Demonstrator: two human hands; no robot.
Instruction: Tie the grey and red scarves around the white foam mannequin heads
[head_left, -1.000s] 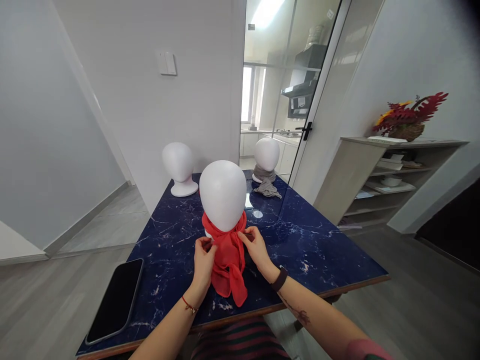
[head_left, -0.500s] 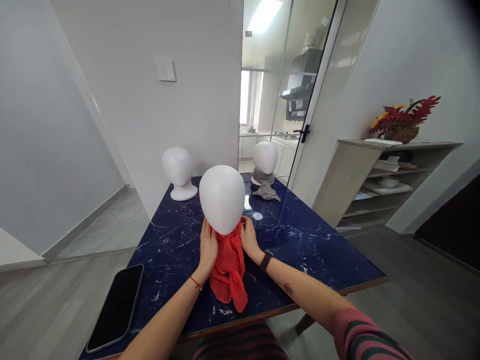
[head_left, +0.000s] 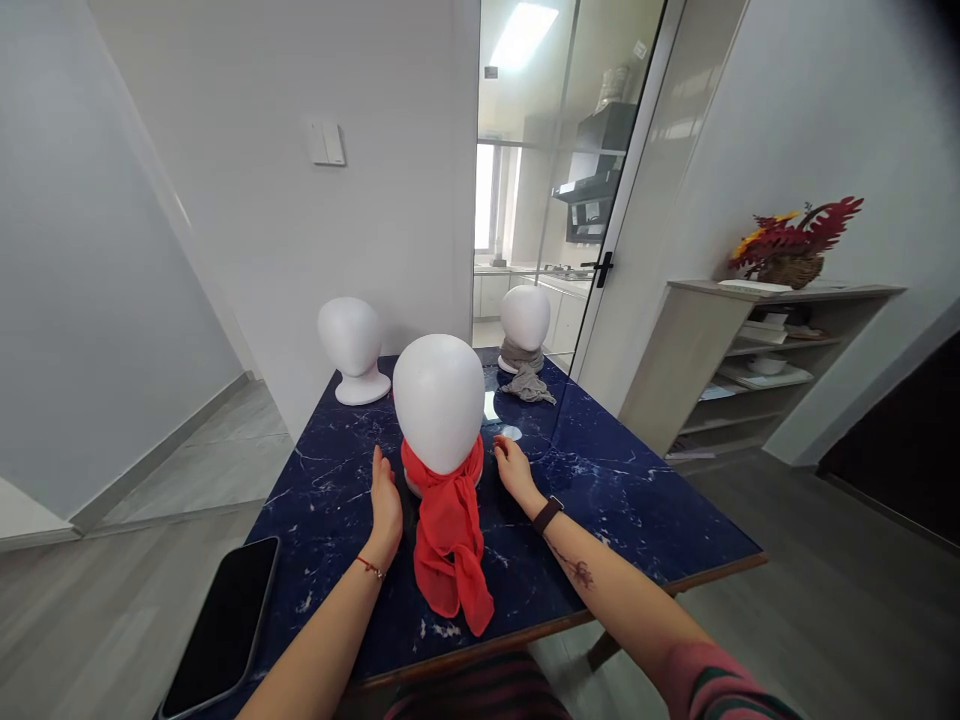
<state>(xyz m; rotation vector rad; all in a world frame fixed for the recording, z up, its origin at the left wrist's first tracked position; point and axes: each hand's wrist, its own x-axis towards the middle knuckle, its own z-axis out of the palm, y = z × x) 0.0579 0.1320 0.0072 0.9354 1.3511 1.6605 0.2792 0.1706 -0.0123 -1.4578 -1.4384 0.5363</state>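
A white mannequin head (head_left: 439,400) stands on the dark blue marble table (head_left: 607,500) in front of me. A red scarf (head_left: 450,540) is tied round its neck and hangs down toward the table's near edge. My left hand (head_left: 385,502) is just left of the head's base, fingers stretched out and held edge-on, holding nothing. My right hand (head_left: 514,468) rests just right of the base with fingers loosely apart, also holding nothing. Neither hand touches the scarf.
Another bare white mannequin head (head_left: 350,345) stands at the table's far left. A third head (head_left: 525,322) at the far side wears a grey scarf (head_left: 527,380). A black phone (head_left: 221,625) lies at the near left corner. A shelf unit (head_left: 750,360) with a flower basket stands to the right.
Both hands have let go of the red scarf's knot and moved apart, down to either side of the head's base. The scarf now hangs free.
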